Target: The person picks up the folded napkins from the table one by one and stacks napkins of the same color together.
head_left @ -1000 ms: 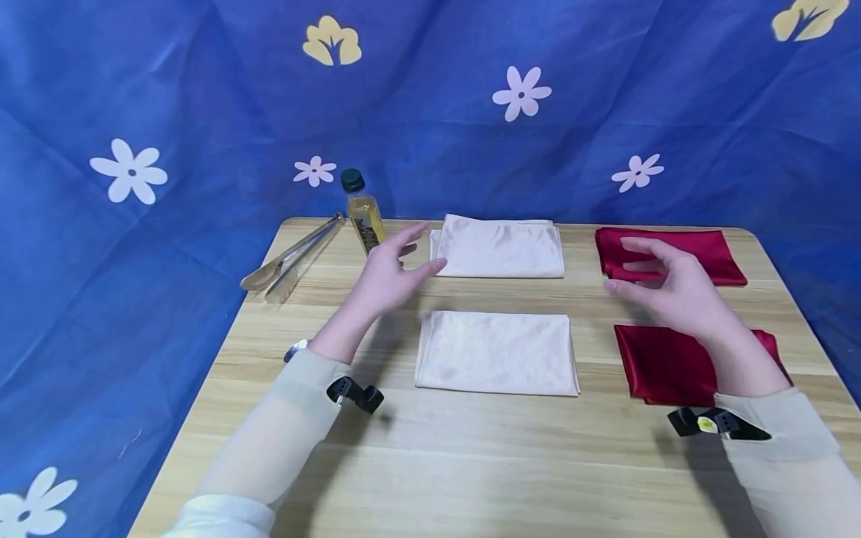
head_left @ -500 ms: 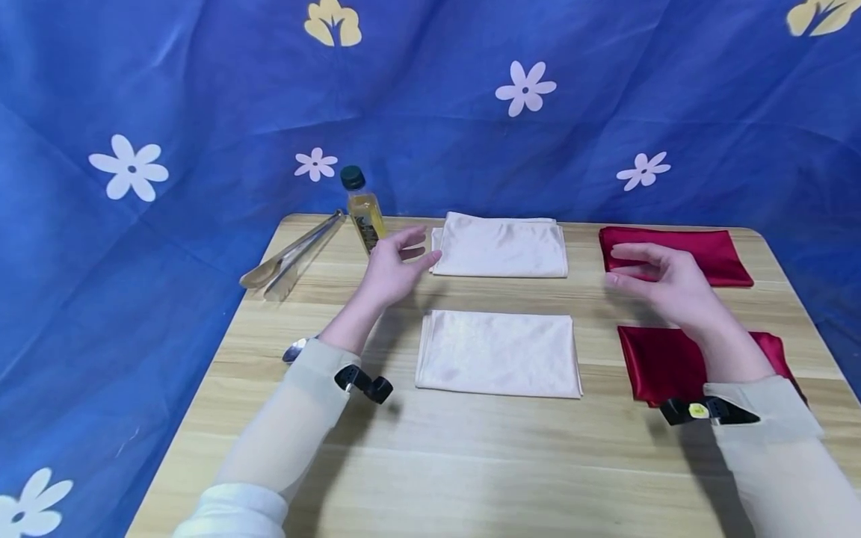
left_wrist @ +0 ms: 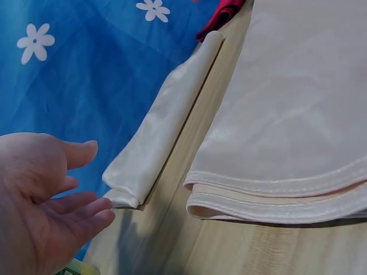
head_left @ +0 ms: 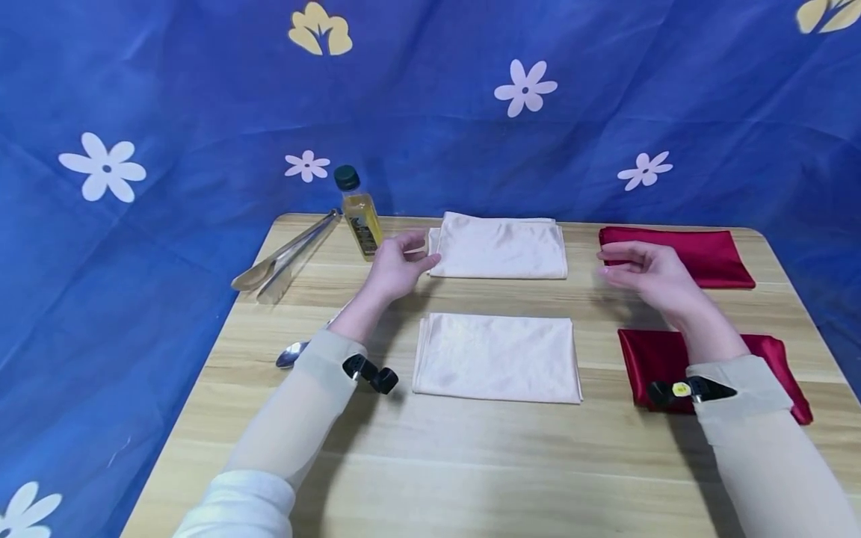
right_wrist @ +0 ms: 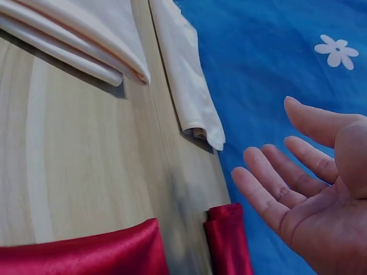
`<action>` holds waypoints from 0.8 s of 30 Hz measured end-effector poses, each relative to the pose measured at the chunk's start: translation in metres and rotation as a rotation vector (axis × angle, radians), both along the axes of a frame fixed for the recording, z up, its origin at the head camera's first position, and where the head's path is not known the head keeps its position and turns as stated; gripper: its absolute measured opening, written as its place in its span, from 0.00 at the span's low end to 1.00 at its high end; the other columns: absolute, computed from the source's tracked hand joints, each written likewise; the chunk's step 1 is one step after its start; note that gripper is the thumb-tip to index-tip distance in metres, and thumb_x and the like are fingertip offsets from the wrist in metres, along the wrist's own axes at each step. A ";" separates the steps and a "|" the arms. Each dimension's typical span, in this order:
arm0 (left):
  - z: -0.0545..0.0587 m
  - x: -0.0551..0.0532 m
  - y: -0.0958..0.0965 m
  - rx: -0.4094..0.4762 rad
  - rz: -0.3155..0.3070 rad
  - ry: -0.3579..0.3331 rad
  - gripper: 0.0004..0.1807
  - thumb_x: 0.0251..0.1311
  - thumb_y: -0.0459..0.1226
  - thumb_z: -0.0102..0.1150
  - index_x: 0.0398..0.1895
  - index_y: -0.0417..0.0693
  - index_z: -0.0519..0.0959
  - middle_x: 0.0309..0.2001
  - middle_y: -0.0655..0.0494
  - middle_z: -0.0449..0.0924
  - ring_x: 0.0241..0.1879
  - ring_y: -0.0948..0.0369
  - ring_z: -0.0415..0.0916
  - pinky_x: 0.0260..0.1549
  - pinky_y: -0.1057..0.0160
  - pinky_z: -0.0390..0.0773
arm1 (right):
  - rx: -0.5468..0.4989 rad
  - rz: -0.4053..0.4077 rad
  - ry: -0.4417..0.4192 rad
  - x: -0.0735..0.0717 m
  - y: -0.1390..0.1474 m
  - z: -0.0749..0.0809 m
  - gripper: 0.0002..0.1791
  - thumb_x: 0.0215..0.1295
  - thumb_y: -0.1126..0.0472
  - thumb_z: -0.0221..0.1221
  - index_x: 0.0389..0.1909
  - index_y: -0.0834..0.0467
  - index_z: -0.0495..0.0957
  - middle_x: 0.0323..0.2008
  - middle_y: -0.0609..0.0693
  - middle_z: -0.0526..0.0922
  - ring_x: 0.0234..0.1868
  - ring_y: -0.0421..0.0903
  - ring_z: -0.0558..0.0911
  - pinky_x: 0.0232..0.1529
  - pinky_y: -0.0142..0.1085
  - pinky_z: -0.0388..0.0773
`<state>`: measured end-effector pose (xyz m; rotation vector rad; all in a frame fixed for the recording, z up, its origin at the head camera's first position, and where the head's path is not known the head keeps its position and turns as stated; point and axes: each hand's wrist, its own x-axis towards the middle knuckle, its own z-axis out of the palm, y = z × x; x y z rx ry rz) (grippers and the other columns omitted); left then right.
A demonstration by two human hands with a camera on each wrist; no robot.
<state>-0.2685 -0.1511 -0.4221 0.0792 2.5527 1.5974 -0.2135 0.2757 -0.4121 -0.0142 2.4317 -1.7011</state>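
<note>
My left hand (head_left: 395, 265) hovers at the left end of the far folded white cloth (head_left: 501, 248), its fingers loosely bent and holding nothing. In the left wrist view the fingertips (left_wrist: 103, 215) come right up to that cloth's folded end. A second folded white cloth (head_left: 498, 359) lies nearer on the table. On the other side, my right hand (head_left: 649, 273) is over the left end of the far folded red cloth (head_left: 713, 258), with nothing in its relaxed fingers. The near red cloth (head_left: 655, 366) is partly hidden behind my right forearm.
A wooden table (head_left: 457, 478) stands against a blue flowered curtain (head_left: 430, 127). Metal tongs (head_left: 289, 254) lie at the far left, beside a small bottle of yellow liquid (head_left: 363, 224) with a dark cap. Under my left forearm is a partly covered spoon (head_left: 291, 355).
My right hand has shifted left, toward the end of the far red cloth. The left hand stays near the far white cloth with its fingers slightly closer together. The cloths have not moved.
</note>
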 end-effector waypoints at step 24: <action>-0.030 -0.027 0.007 0.244 0.150 -0.207 0.26 0.71 0.31 0.66 0.67 0.24 0.72 0.63 0.33 0.76 0.61 0.44 0.78 0.62 0.57 0.79 | -0.148 0.019 -0.184 -0.061 -0.029 -0.049 0.31 0.73 0.66 0.66 0.71 0.76 0.68 0.53 0.59 0.85 0.44 0.40 0.88 0.56 0.39 0.84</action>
